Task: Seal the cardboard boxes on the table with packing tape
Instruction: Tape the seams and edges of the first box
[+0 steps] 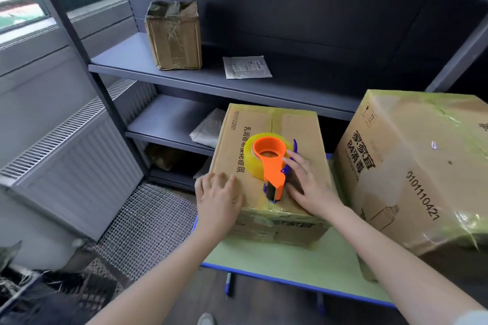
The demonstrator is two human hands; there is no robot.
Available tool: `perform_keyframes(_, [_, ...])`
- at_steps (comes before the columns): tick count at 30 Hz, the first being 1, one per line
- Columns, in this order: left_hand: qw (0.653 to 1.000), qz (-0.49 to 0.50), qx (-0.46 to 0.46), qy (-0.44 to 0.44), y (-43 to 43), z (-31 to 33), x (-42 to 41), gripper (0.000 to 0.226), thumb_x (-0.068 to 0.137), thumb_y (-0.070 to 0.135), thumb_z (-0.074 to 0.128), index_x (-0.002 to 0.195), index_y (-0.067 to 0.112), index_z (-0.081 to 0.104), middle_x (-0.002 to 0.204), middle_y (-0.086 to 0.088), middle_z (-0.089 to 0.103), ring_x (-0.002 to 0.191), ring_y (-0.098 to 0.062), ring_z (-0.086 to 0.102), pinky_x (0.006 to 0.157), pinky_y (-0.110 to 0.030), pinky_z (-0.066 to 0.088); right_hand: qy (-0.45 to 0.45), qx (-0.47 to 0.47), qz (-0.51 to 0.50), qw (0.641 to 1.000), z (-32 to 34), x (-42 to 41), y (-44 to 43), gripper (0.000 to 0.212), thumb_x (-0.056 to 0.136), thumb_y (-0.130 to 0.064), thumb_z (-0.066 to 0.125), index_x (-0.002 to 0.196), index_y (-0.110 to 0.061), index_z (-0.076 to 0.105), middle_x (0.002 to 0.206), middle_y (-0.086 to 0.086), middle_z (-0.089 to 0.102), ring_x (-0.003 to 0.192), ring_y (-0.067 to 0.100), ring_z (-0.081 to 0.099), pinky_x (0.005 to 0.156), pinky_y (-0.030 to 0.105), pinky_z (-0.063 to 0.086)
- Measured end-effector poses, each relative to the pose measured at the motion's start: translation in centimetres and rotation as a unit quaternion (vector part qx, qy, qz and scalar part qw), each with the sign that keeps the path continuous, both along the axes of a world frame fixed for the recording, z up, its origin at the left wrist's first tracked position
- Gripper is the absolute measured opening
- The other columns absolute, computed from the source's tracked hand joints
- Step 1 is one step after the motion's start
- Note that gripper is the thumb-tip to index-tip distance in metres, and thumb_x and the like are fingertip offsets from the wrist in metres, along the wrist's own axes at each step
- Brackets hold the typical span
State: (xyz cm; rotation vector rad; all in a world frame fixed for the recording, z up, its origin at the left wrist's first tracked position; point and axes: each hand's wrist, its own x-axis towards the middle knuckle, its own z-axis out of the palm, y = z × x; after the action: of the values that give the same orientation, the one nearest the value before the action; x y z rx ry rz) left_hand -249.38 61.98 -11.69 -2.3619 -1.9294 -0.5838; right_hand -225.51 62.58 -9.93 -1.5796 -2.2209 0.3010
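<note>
A closed cardboard box point(298, 126) with black printed characters stands on the pale green table point(277, 261). On its lid lies an orange tape dispenser point(270, 163) holding a roll of clear yellowish tape. My left hand point(219, 198) rests flat on the box's near left corner, fingers spread. My right hand point(306, 185) lies beside the dispenser's handle on the right, fingers touching it, thumb on the lid. A larger box point(412, 166), wrapped in tape, stands to the right on the same table.
Grey metal shelving point(184, 79) rises just behind the table, carrying a small taped box point(174, 37) and a white packet point(247, 67). A radiator point(68, 166) and wire mesh point(148, 227) lie to the left. The table has a blue edge.
</note>
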Motion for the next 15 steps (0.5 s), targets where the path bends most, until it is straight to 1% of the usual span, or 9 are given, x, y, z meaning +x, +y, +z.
perform_keyframes(1, [0.998, -0.038, -0.012, -0.039, 0.1, 0.2, 0.4, 0.038, 0.074, 0.032, 0.063, 0.109, 0.018, 0.066, 0.110, -0.009, 0.064, 0.107, -0.037, 0.054, 0.099, -0.043, 0.023, 0.002, -0.007, -0.005, 1.000, 0.3, -0.5, 0.1, 0.059, 0.092, -0.023, 0.048, 0.147, -0.022, 0.027, 0.155, -0.005, 0.021, 0.143, 0.024, 0.019, 0.114, 0.049, 0.024])
perform_keyframes(2, [0.990, -0.082, -0.059, -0.100, 0.1, 0.8, 0.9, 0.041, 0.078, 0.026, 0.065, 0.118, 0.017, 0.062, 0.117, -0.007, 0.063, 0.115, -0.033, 0.051, 0.105, -0.040, 0.023, 0.008, -0.017, -0.011, 1.000, 0.6, -0.9, 0.2, 0.058, 0.092, -0.026, 0.040, 0.148, -0.023, 0.026, 0.154, -0.009, 0.019, 0.145, 0.023, 0.013, 0.116, 0.048, 0.020])
perform_keyframes(3, [0.968, -0.121, -0.127, -0.182, 0.0, 1.5, 1.6, 0.044, 0.083, 0.020, 0.064, 0.126, 0.015, 0.057, 0.122, -0.005, 0.061, 0.118, -0.027, 0.051, 0.107, -0.037, 0.028, 0.011, -0.024, -0.014, 1.000, 0.8, -1.2, 0.3, 0.058, 0.091, -0.028, 0.033, 0.148, -0.025, 0.024, 0.153, -0.015, 0.017, 0.146, 0.022, 0.006, 0.118, 0.046, 0.015])
perform_keyframes(4, [0.932, -0.141, -0.202, -0.267, -0.1, 2.1, 2.2, 0.044, 0.086, 0.016, 0.062, 0.129, 0.013, 0.054, 0.120, -0.005, 0.062, 0.115, -0.022, 0.054, 0.104, -0.035, 0.037, 0.010, -0.023, -0.014, 1.000, 1.1, -1.3, 0.4, 0.058, 0.090, -0.028, 0.029, 0.148, -0.028, 0.024, 0.152, -0.019, 0.015, 0.146, 0.022, 0.001, 0.119, 0.042, 0.009])
perform_keyframes(5, [0.905, -0.138, -0.243, -0.322, -0.1, 2.5, 2.8, 0.038, 0.088, 0.012, 0.060, 0.127, 0.012, 0.056, 0.114, -0.005, 0.065, 0.105, -0.021, 0.060, 0.096, -0.033, 0.045, 0.000, -0.016, -0.011, 1.000, 1.3, -1.3, 0.6, 0.059, 0.089, -0.026, 0.029, 0.148, -0.029, 0.025, 0.152, -0.020, 0.014, 0.146, 0.021, -0.003, 0.119, 0.039, 0.002])
perform_keyframes(7, [0.905, -0.104, -0.220, -0.349, 0.4, 2.8, 3.4, 0.023, 0.088, 0.009, 0.060, 0.109, 0.013, 0.068, 0.096, -0.004, 0.070, 0.088, -0.020, 0.064, 0.083, -0.031, 0.050, -0.044, 0.013, 0.017, 0.999, 1.7, -1.1, 1.2, 0.064, 0.085, -0.017, 0.037, 0.148, -0.027, 0.026, 0.154, -0.014, 0.017, 0.145, 0.018, -0.011, 0.116, 0.033, -0.013])
perform_keyframes(9, [0.912, -0.071, -0.190, -0.357, 0.8, 2.8, 3.4, 0.017, 0.086, 0.008, 0.063, 0.096, 0.016, 0.074, 0.086, 0.003, 0.070, 0.083, -0.015, 0.063, 0.080, -0.027, 0.049, -0.090, 0.023, 0.057, 0.994, 2.2, -1.1, 1.9, 0.072, 0.082, -0.007, 0.048, 0.149, -0.021, 0.025, 0.155, -0.009, 0.020, 0.145, 0.015, -0.012, 0.112, 0.028, -0.019])
perform_keyframes(11, [0.910, -0.062, -0.187, -0.364, 0.9, 2.6, 3.3, 0.015, 0.085, 0.010, 0.065, 0.094, 0.016, 0.075, 0.085, 0.005, 0.072, 0.083, -0.013, 0.064, 0.080, -0.027, 0.050, -0.112, 0.016, 0.075, 0.991, 2.6, -1.4, 2.6, 0.067, 0.083, -0.010, 0.052, 0.146, -0.015, 0.029, 0.153, -0.001, 0.027, 0.146, 0.016, 0.000, 0.114, 0.027, -0.015])
perform_keyframes(15, [0.888, -0.026, -0.208, -0.410, 0.3, 3.1, 3.1, 0.029, 0.086, 0.012, 0.065, 0.114, 0.018, 0.066, 0.083, -0.001, 0.072, 0.082, -0.017, 0.067, 0.077, -0.030, 0.054, -0.125, 0.010, 0.073, 0.989, 3.6, -2.1, 3.1, 0.050, 0.086, -0.017, 0.049, 0.134, -0.007, 0.042, 0.142, 0.011, 0.042, 0.140, 0.025, 0.025, 0.116, 0.029, 0.005])
